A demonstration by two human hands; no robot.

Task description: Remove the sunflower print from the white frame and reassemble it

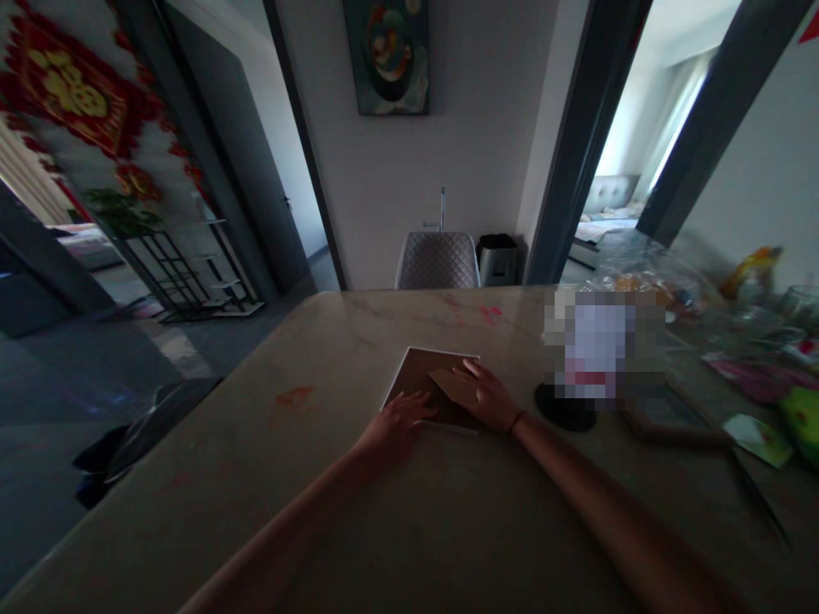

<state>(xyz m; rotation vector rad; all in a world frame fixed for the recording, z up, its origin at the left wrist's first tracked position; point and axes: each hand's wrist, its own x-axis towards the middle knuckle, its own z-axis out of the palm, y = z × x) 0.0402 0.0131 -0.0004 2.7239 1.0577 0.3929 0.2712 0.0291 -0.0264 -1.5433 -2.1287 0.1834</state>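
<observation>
A flat brown sheet with a thin white edge [415,367] lies near the middle of the table. My left hand [403,414] rests on its left part with the fingers spread. Over the sheet's right part, my right hand [487,396] has its fingers around a smaller brown piece [453,388] that points to the left. The piece's far end lies over the sheet, and part of it is covered by my right hand. A dark cord circles my right wrist.
On the marbled table [333,341], a black round base [566,408] stands right of my right hand, below a blurred-out object. Farther right are a brown frame [678,426], a dark thin stick [758,499] and plastic bags [653,269]. Beyond the far edge stands a chair [440,260].
</observation>
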